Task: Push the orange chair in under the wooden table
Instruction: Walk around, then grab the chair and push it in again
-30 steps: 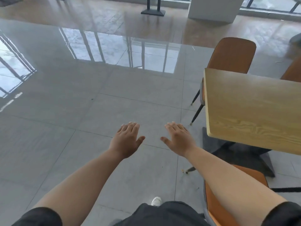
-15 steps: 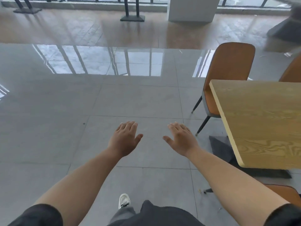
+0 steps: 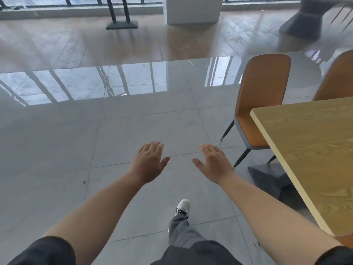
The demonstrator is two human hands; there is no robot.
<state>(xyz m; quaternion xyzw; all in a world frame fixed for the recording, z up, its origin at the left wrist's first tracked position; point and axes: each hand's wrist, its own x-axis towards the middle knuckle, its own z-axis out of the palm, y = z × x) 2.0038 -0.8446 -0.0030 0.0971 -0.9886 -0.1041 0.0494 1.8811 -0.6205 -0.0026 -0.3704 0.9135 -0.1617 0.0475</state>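
The wooden table [image 3: 313,150] fills the right side, its corner pointing toward the middle. An orange chair [image 3: 261,92] with dark legs stands at its far left corner, seat partly under the top. A second orange chair back [image 3: 338,79] shows at the right edge. A sliver of another orange chair [image 3: 344,240] peeks out below the table's near edge. My left hand [image 3: 150,161] and my right hand [image 3: 213,162] are held out over the floor, palms down, fingers spread, holding nothing, left of the table.
Glossy grey floor tiles [image 3: 95,150] spread to the left and ahead. The table's dark base [image 3: 271,178] sits on the floor. A white pillar [image 3: 193,10], a black stand [image 3: 122,23] and a dark pedestal [image 3: 303,22] stand far back. My shoe [image 3: 183,206] steps forward.
The view has turned and moved forward: the table and far chair slid right, the near orange chair dropped almost out of view. My foot has stepped ahead. Both hands stay open.
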